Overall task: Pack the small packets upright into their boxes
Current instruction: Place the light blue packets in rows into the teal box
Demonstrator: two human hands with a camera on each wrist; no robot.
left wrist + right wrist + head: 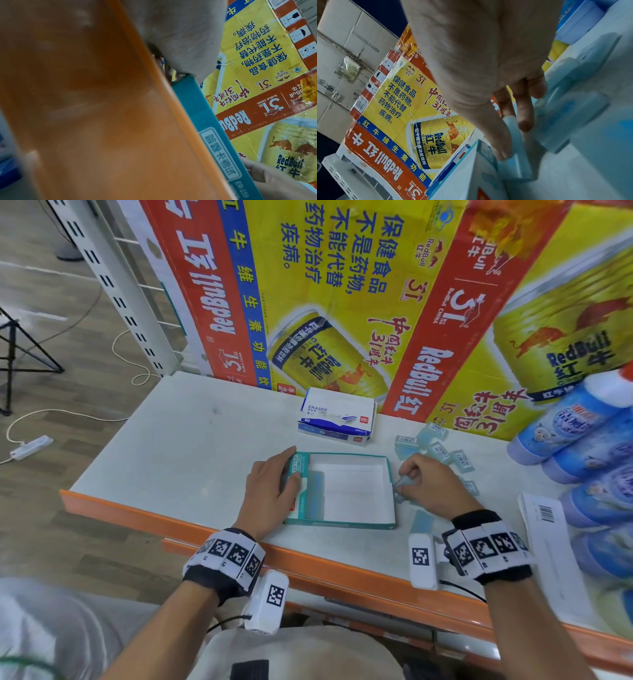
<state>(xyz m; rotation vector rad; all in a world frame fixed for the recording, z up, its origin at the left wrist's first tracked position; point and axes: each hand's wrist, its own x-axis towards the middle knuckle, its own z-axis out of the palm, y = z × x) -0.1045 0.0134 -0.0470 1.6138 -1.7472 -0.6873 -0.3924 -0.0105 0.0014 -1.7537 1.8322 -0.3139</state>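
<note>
The left hand (274, 491) is laid over the tray (356, 525) at its 9 o'clock wall, fingers curled round the rim to steady it. Inside, against that wall, two pale blue packets (314, 494) are seen, apparently standing; the remaining floor is bare white. On the tray's teal side the code "ER-159" is legible in the left wrist view. At 12 o'clock from the tray a white and blue box (337, 416) is set, marked "ERASER". Behind it yellow and red cartons (342, 285) are printed "RedBull" and "31".

At the tray's 3 o'clock wall a packet (515, 148) is pinched by the right hand (431, 484) between thumb and fingers. Loose packets (438, 450) are scattered at 1 to 3 o'clock of that hand, barcode labels showing. Blue bottles (582, 433) are stacked at the far right.

The packets are judged light, stiff and slick in their wrap; a pinch across the narrow edges should be used, so each can be stood on end.
</note>
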